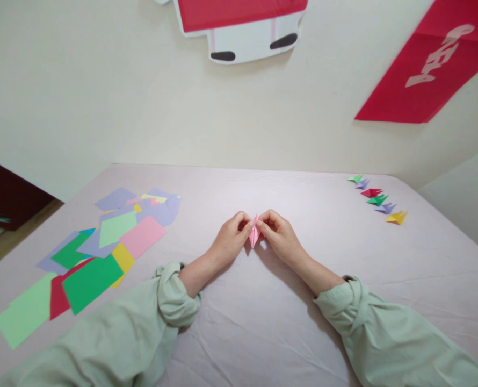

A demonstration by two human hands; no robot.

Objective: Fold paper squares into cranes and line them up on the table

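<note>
A small pink folded paper, narrow and diamond-shaped with a crease down its middle, is held upright over the middle of the table. My left hand pinches its left edge between thumb and fingers. On the opposite edge, my right hand grips it the same way, thumb on the near face. The lower tip of the paper points toward me. Fingers partly cover both sides of it.
Loose coloured paper sheets lie overlapping on the left. At the far right stands a slanting row of several small folded paper pieces. A pale cloth covers the table, which meets a wall at the back.
</note>
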